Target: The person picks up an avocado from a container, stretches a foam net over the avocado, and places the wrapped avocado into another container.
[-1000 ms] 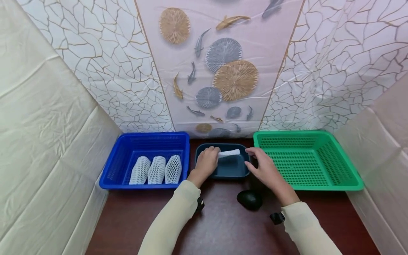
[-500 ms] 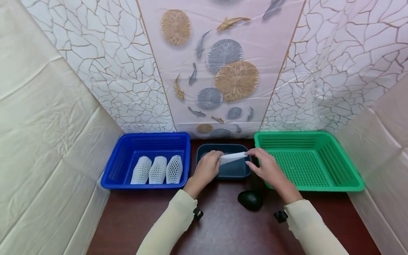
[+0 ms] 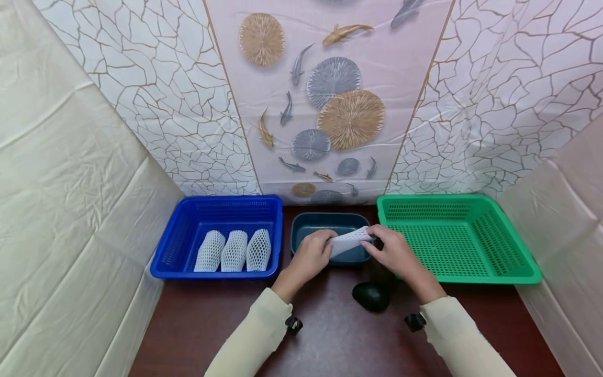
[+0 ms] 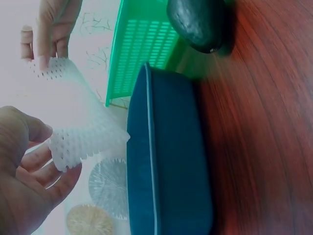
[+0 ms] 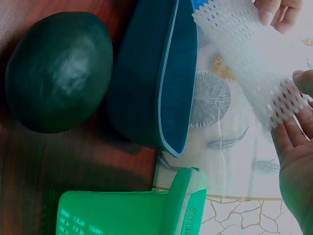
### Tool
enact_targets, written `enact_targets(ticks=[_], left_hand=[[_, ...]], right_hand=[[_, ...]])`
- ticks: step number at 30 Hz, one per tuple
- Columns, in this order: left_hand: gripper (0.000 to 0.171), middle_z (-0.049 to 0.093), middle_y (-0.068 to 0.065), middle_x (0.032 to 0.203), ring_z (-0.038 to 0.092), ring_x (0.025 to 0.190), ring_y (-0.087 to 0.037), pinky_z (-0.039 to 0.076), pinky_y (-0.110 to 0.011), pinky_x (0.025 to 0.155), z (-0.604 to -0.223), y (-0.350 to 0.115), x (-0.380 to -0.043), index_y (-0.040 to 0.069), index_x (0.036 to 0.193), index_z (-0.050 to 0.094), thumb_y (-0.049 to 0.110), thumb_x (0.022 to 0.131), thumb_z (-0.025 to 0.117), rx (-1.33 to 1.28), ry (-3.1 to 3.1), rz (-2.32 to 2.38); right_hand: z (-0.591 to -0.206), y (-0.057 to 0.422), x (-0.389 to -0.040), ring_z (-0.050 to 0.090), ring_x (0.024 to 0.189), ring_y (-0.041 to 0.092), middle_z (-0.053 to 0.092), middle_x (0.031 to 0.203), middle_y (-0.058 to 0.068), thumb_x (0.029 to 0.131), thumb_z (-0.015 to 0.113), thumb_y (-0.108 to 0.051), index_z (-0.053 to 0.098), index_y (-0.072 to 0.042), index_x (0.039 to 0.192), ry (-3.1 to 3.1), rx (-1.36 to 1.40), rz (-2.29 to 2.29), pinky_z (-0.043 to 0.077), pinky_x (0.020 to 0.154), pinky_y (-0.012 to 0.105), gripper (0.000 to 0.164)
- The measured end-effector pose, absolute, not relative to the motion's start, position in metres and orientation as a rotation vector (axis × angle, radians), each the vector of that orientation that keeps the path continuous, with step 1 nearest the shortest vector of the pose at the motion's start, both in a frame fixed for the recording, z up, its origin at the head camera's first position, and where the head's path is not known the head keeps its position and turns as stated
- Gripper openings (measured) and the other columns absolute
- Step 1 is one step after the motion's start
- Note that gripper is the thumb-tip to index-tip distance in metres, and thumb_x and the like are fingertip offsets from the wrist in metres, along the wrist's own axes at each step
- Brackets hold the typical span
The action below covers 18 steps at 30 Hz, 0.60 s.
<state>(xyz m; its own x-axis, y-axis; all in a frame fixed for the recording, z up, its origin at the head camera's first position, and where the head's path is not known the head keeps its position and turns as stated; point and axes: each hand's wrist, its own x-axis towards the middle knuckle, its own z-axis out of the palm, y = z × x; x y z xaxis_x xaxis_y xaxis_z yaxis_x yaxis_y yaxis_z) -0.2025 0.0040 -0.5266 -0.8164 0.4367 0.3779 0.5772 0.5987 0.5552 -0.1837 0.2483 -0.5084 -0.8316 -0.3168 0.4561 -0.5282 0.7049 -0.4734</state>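
Observation:
A white foam fruit net [image 3: 347,243] is stretched between both hands above the dark teal bin [image 3: 301,222]. The left hand [image 3: 311,255] pinches its left end between thumb and fingers. At the other end, the right hand [image 3: 392,250] grips the net's edge, with some fingers inside the opening in the right wrist view. A dark green avocado [image 3: 371,296] lies on the table in front of the right hand, apart from it. In the left wrist view, the net [image 4: 80,112] looks flattened and washed out by glare.
A blue basket [image 3: 162,269] on the left holds several white foam nets [image 3: 233,251] lying side by side. To the right stands a green basket [image 3: 513,275]. The dark red-brown table [image 3: 330,335] runs in front, and patterned cloth [image 3: 325,120] hangs behind.
The right hand, which was apart from the net a second ago, now holds its right end. The net has come up and nearer the person, and its mesh is spread wider.

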Motion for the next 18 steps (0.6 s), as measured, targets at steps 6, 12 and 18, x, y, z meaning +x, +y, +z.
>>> enact_targets(ticks=[6, 12, 18], left_hand=[[0.023, 0.072, -0.004, 0.12, 0.068, 0.103, -0.017, 0.058, -0.038, 0.092, -0.517, 0.006, -0.191, 0.011, 0.124, 0.068, 0.017, 0.104, 0.061, -0.868, -2.682, -1.002], [0.034, 0.07, -0.006, 0.128, 0.066, 0.116, -0.022, 0.053, -0.044, 0.102, -0.503, 0.011, -0.184, 0.009, 0.132, 0.066, 0.026, 0.102, 0.065, -0.909, -2.591, -0.898], [0.026, 0.07, -0.007, 0.117, 0.067, 0.105, -0.019, 0.057, -0.036, 0.096, -0.495, 0.021, -0.182, 0.007, 0.125, 0.067, 0.02, 0.103, 0.063, -0.962, -2.466, -0.88]], right_hand=[[-0.509, 0.248, -0.18, 0.069, 0.085, 0.021, 0.073, 0.101, 0.01, 0.089, 0.079, -0.005, 0.07, -0.005, 0.108, -2.56, 0.657, 0.883, 0.057, 0.07, 0.042, 0.02], [-0.503, 0.246, -0.175, 0.066, 0.08, 0.016, 0.072, 0.098, 0.009, 0.089, 0.079, -0.004, 0.07, -0.006, 0.106, -2.509, 0.683, 0.881, 0.056, 0.066, 0.04, 0.019], [-0.496, 0.241, -0.172, 0.067, 0.081, 0.015, 0.072, 0.097, 0.008, 0.089, 0.08, -0.005, 0.069, -0.005, 0.107, -2.484, 0.74, 0.85, 0.058, 0.066, 0.038, 0.021]])
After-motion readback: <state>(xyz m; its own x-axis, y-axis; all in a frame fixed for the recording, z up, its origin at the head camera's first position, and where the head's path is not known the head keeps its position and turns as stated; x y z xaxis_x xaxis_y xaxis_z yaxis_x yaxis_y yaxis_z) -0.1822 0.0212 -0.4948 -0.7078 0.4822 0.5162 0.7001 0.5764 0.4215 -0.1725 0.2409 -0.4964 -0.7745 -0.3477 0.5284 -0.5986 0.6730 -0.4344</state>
